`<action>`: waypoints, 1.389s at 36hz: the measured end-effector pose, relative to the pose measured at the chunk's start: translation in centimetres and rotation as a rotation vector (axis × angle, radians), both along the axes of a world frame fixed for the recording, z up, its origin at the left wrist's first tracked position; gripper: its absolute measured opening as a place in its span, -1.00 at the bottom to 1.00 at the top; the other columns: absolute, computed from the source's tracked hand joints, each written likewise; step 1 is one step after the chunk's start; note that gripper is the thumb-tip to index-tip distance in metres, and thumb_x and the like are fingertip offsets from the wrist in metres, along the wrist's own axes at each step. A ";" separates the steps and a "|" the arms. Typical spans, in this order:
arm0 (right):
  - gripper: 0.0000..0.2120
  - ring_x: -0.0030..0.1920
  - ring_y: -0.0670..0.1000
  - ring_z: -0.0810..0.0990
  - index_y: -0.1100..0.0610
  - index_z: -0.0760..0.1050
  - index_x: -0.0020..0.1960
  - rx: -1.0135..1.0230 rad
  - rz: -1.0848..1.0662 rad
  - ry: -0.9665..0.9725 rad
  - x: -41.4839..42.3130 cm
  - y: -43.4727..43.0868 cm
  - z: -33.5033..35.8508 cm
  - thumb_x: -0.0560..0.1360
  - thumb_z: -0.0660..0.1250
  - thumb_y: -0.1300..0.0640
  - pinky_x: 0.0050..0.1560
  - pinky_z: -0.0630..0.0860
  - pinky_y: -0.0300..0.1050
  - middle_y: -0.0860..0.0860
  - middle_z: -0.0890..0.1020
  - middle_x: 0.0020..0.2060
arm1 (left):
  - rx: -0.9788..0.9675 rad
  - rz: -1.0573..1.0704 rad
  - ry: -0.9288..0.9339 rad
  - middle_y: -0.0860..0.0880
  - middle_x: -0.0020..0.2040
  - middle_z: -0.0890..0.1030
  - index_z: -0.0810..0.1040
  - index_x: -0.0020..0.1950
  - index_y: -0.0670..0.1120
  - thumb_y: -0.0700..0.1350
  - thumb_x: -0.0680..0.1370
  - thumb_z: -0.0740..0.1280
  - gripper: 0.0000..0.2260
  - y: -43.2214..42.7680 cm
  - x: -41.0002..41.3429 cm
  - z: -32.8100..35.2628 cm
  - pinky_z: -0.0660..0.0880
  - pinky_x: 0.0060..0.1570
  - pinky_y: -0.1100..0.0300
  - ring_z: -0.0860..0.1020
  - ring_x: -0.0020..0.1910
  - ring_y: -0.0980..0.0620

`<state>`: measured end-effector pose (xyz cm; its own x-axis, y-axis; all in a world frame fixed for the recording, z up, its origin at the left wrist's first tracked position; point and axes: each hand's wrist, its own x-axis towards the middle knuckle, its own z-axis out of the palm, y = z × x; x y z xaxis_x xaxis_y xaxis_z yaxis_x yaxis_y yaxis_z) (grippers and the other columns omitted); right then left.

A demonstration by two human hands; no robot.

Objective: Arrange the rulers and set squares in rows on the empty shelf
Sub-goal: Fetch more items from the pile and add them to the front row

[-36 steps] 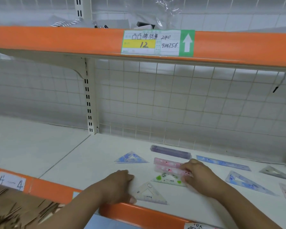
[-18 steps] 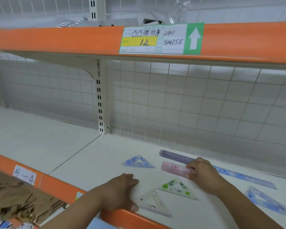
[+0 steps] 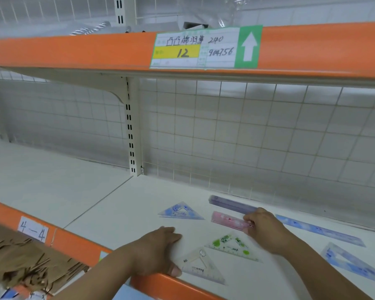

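Note:
On the white shelf (image 3: 108, 213) lie rulers and set squares. My right hand (image 3: 263, 228) pinches the right end of a pink ruler (image 3: 226, 219). Behind it lies a purple ruler (image 3: 230, 203), and a long blue ruler (image 3: 318, 230) stretches to the right. My left hand (image 3: 158, 252) rests flat at the shelf's front edge, thumb touching a clear set square (image 3: 201, 267). A green-patterned set square (image 3: 232, 245) lies between my hands. A blue set square (image 3: 180, 212) lies farther back left, and another blue set square (image 3: 351, 263) at the right.
An orange shelf rail (image 3: 74, 55) with a price label (image 3: 204, 48) hangs overhead. A wire grid back panel (image 3: 247, 131) closes the rear. A slotted upright post (image 3: 131, 131) divides the bays. A brown cardboard box (image 3: 20, 263) sits lower left.
The view has shifted so the shelf items sit farther right. My right hand stays on the pink ruler's end, which has moved slightly back; my left hand stays at the front edge.

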<state>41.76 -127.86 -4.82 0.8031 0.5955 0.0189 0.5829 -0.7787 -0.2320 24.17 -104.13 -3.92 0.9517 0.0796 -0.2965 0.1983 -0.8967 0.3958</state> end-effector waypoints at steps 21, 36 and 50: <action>-0.84 0.15 -0.01 0.38 0.08 0.57 0.03 -0.030 0.326 0.150 -11.4 5.3 2.1 0.51 0.35 0.02 0.15 0.35 -0.11 -0.01 0.45 0.07 | 0.016 -0.029 -0.042 0.05 0.58 0.00 0.09 0.57 0.01 0.10 0.48 0.41 -0.24 -0.3 -0.3 0.0 0.00 0.48 0.17 0.00 0.55 0.06; -0.42 0.22 0.07 0.42 0.14 0.40 0.28 -0.104 -0.025 0.193 -12.4 5.8 1.8 0.40 0.42 -0.16 0.17 0.39 -0.07 0.06 0.41 0.21 | -0.063 0.030 -0.117 0.09 0.40 0.32 0.34 0.34 0.08 0.05 0.42 0.48 -0.45 -0.1 -0.7 -0.3 0.26 0.27 0.30 0.33 0.32 0.09; -0.70 0.02 0.07 0.38 0.12 0.32 -0.25 -0.112 -0.180 0.277 -13.7 7.3 2.3 0.50 0.38 0.01 -0.20 0.31 -0.16 0.05 0.38 -0.16 | -0.029 0.026 -0.166 0.09 0.21 0.45 0.41 -0.16 0.06 0.03 0.37 0.51 -0.72 -0.1 -0.6 -0.6 0.36 0.03 0.30 0.44 0.10 0.11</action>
<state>28.08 -120.56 -2.48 0.8608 0.4303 -0.2718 0.3610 -0.8926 -0.2700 23.56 -104.21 -4.51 0.9856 0.0982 -0.1375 0.1505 -0.8801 0.4503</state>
